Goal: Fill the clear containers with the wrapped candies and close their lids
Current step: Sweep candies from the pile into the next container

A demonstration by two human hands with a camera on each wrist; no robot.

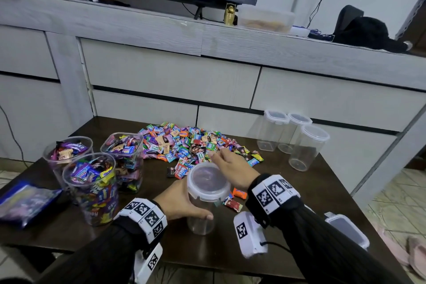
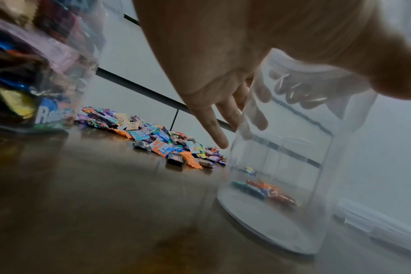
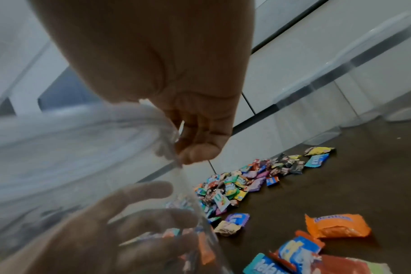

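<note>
Your left hand (image 1: pixel 182 200) had its grip wrapped round the empty clear container (image 1: pixel 202 219), standing near the worktop's (image 1: pixel 288 221) front edge. Your right hand (image 1: pixel 232 168) was at its lid (image 1: pixel 208 181), fingers curled on the rim. The candy pile (image 1: pixel 198 143) sat toward the back edge, with bare wood between it and you.

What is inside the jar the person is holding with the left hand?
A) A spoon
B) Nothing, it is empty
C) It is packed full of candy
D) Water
B: the jar in the left hand is clear right through; the candies showing at its base lie on the table behind it.
</note>
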